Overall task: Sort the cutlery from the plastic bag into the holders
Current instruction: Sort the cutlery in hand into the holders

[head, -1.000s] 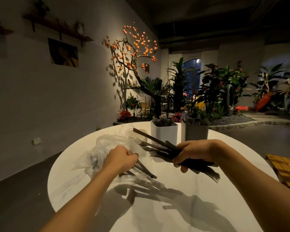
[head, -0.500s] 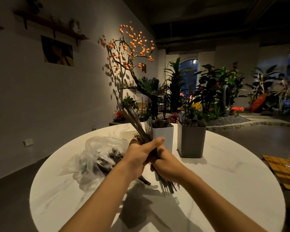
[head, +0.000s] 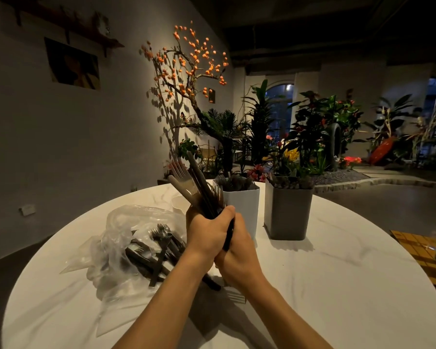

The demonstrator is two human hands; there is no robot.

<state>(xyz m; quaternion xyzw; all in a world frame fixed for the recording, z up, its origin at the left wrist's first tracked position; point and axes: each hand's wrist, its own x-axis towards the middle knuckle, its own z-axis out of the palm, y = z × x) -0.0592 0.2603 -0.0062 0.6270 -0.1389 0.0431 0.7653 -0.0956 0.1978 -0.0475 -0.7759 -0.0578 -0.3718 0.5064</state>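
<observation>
We hold one bundle of cutlery (head: 199, 190) in both hands above the desk (head: 337, 285). Our left hand (head: 207, 233) wraps its fingers around the middle of the bundle, and our right hand (head: 239, 253) grips the lower stretch just below and beside it, so the two hands touch.

The bundle's long axis runs steeply, tilted up and to the left: fork tines and handle ends fan out above the left hand, and more tines (head: 234, 294) stick out below the right hand, near the desk.

The white holder (head: 244, 205) stands just behind the hands, almost directly beyond the bundle, and already has pieces in it. The grey holder (head: 287, 212) stands beside it to the right, nearer our right hand, and is also partly filled.

The plastic bag (head: 126, 243) lies on the desk to the left, near our left hand, with dark forks still inside, so we judge the sorting only partly done.

The next move seems to turn on swinging the bundle upright, towards the holders ahead.
</observation>
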